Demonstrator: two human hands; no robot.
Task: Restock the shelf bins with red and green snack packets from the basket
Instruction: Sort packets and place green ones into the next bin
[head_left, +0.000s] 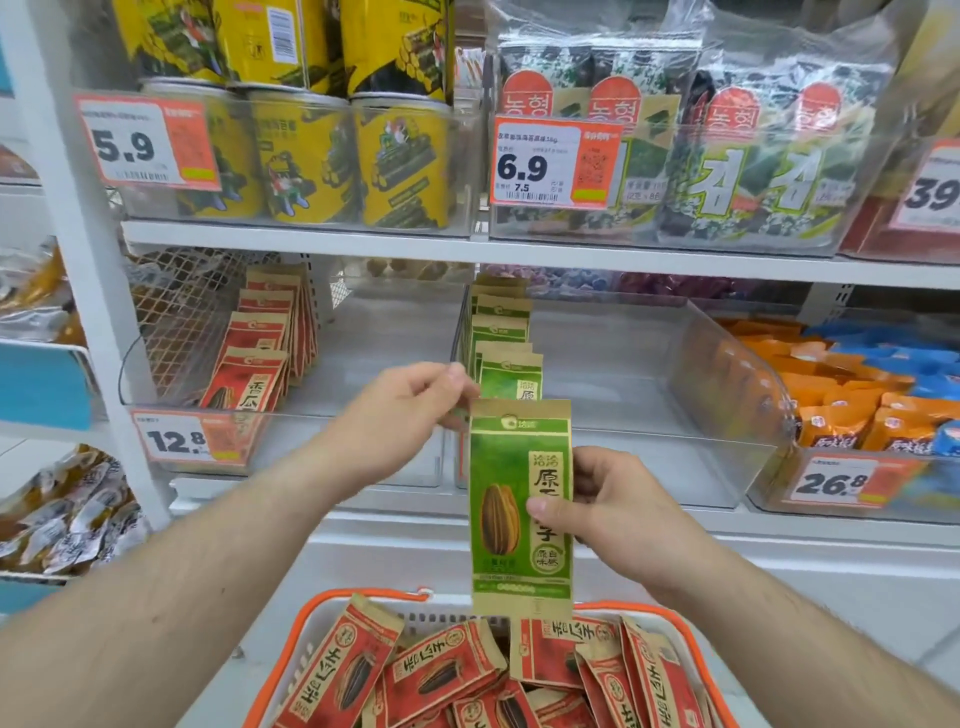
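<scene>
A green snack packet (511, 499) stands upright in the air above the basket (291, 639). My right hand (597, 512) grips its right edge, thumb on the front. My left hand (410, 410) pinches its top left corner. The orange basket at the bottom holds several red packets (441, 670). On the middle shelf, a clear bin (171, 431) at the left holds a row of red packets (260, 358). The clear bin (623, 457) beside it holds a row of green packets (501, 343) along its left side.
Yellow cans (311, 161) and seaweed packs (727, 156) fill the bins on the shelf above. Orange and blue packets (857, 395) fill a bin at the right. Price tags hang on the bin fronts. Bagged snacks (62, 514) lie on the shelving at the left.
</scene>
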